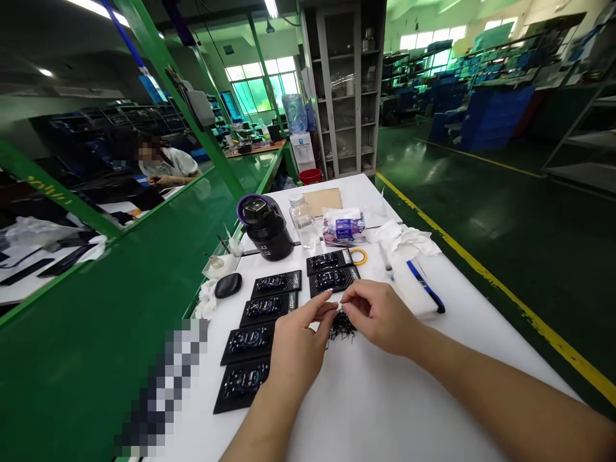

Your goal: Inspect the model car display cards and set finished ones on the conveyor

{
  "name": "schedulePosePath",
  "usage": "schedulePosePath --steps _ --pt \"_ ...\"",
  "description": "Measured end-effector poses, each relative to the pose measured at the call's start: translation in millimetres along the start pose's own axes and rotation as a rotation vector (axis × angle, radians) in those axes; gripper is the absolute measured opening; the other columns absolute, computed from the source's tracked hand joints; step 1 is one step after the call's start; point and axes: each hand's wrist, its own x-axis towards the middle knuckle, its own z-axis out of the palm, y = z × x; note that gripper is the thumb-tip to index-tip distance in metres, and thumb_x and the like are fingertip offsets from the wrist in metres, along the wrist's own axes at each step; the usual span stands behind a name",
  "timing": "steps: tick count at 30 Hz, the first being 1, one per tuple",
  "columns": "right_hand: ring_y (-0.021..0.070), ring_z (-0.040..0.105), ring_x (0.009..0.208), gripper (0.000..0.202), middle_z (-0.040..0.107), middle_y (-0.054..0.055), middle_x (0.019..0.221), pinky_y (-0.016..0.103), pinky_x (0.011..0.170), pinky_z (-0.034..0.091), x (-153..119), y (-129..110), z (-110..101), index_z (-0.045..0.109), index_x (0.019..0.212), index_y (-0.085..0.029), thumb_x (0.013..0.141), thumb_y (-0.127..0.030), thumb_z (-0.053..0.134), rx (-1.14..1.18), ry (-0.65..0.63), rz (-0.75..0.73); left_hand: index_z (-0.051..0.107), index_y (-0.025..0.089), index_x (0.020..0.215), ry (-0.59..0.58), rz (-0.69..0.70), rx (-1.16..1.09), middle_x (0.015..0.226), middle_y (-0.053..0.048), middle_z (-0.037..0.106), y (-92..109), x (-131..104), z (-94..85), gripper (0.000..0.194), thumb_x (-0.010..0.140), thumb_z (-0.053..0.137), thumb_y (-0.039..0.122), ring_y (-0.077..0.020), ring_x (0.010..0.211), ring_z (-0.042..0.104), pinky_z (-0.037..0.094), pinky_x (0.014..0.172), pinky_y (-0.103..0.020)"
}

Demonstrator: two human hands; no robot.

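Note:
My left hand [302, 337] and my right hand [382, 316] meet fingertip to fingertip over a small heap of thin black pieces [342, 328]. Both hands are pinched closed; whatever lies between the fingertips is too small to make out. Beyond my hands, two black textured cards with glossy dark car-shaped pieces [331, 278] lie one behind the other. Several more such cards [264, 308] form a column to the left, the nearest partly covered by my left hand.
A black jug [265, 228], a clear bottle [303, 221], a purple packet [343, 227] and a yellow ring [359, 256] stand or lie farther back. White tissue [407, 240] and a blue tool [425, 286] are at right, a black oval case [228, 285] at left. A person [168, 162] sits beyond.

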Motion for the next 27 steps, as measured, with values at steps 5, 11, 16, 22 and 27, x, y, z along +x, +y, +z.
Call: schedulePosePath --steps 5,11,16,22,27 --pt "0.0136 0.052 0.067 0.01 0.059 -0.002 0.071 0.026 0.061 0.037 -3 -6 0 0.06 0.077 -0.018 0.084 -0.011 0.059 -0.069 -0.046 -0.005 0.066 0.018 0.123 -0.045 0.173 0.155 0.093 -0.002 0.08 -3 -2 0.6 0.035 0.088 0.066 0.015 -0.0173 0.077 0.077 0.06 0.061 -0.023" --pt "0.0132 0.052 0.064 0.014 0.06 -0.002 0.067 0.026 0.059 0.036 -1 -5 1 0.06 0.07 -0.017 0.083 -0.011 0.058 -0.106 -0.113 0.044 0.065 0.014 0.124 -0.076 0.275 0.346 0.087 -0.004 0.079 -8 -4 2.8 0.033 0.09 0.064 0.015 -0.0196 0.068 0.075 0.061 0.062 -0.029" --pt "0.0107 0.047 0.053 0.021 0.056 -0.005 0.057 0.024 0.048 0.031 3 2 -3 0.055 0.06 -0.018 0.08 -0.011 0.057 -0.038 -0.195 0.114 0.067 0.017 0.123 -0.175 0.283 0.376 0.079 -0.003 0.078 -2 -5 3.0 0.035 0.088 0.064 0.013 -0.0211 0.062 0.073 0.057 0.056 -0.03" --pt "0.0104 0.047 0.056 0.016 0.055 -0.005 0.061 0.022 0.05 0.035 5 6 -8 0.06 0.07 -0.018 0.085 -0.019 0.057 0.094 -0.08 0.12 0.07 0.022 0.11 -0.154 -0.118 -0.12 0.098 -0.002 0.078 16 0 -1.4 0.022 0.088 0.067 0.025 -0.0171 0.086 0.074 0.059 0.077 -0.026" --pt "0.0109 0.05 0.062 0.016 0.058 -0.003 0.066 0.022 0.055 0.039 2 -1 -7 0.063 0.071 -0.019 0.086 -0.021 0.059 0.166 -0.033 0.069 0.069 0.02 0.086 -0.131 -0.286 -0.304 0.083 -0.001 0.073 21 2 -1.8 0.02 0.091 0.064 0.038 -0.015 0.077 0.068 0.054 0.071 -0.025"
